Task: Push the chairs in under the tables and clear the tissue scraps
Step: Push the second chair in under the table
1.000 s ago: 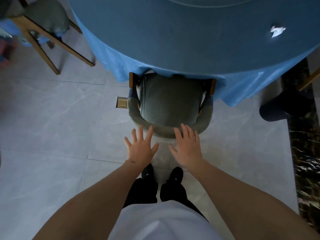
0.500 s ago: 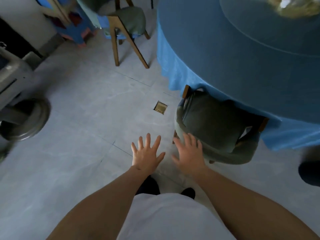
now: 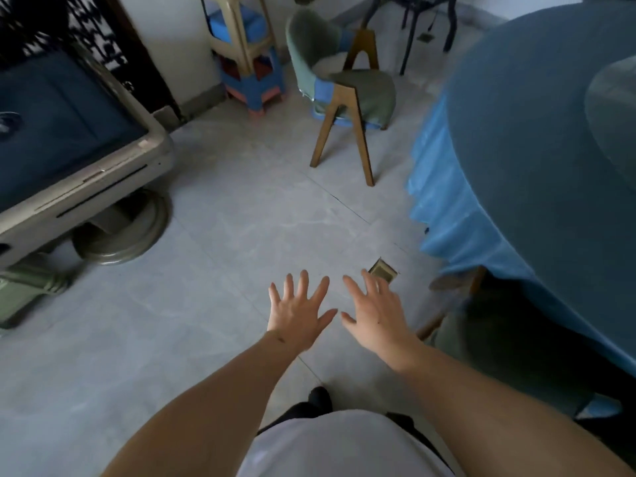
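Two hands out in front of me, both empty. My left hand is palm down over the grey floor tiles, fingers straight and spread apart, gripping nothing. My right hand is just beside it, thumbs near each other but apart, its fingers also straight and splayed, touching nothing.

Pushed-in chair sits at lower right, green padded, dark, most of it under the blue tablecloth that hangs off the round surface. Its curved back edge sticks out to the right of my right forearm; hand and chair are apart. One wooden leg shows near my right wrist.

Second chair stands out in the open near the top centre, green seat and back, wooden A-frame legs, well apart from the round surface's edge, not tucked under. Its back faces the left wall.

Small brass floor plate is set in the tiles just past my right fingertips.

Left side: a square grey machine table with a dark blue top on a round pedestal base. Stacked plastic stools stand against the far wall. Black metal legs at top right, blurred.

Tissue scraps: can't make any out from this angle.

My white shirt and dark shoes show at the bottom edge.
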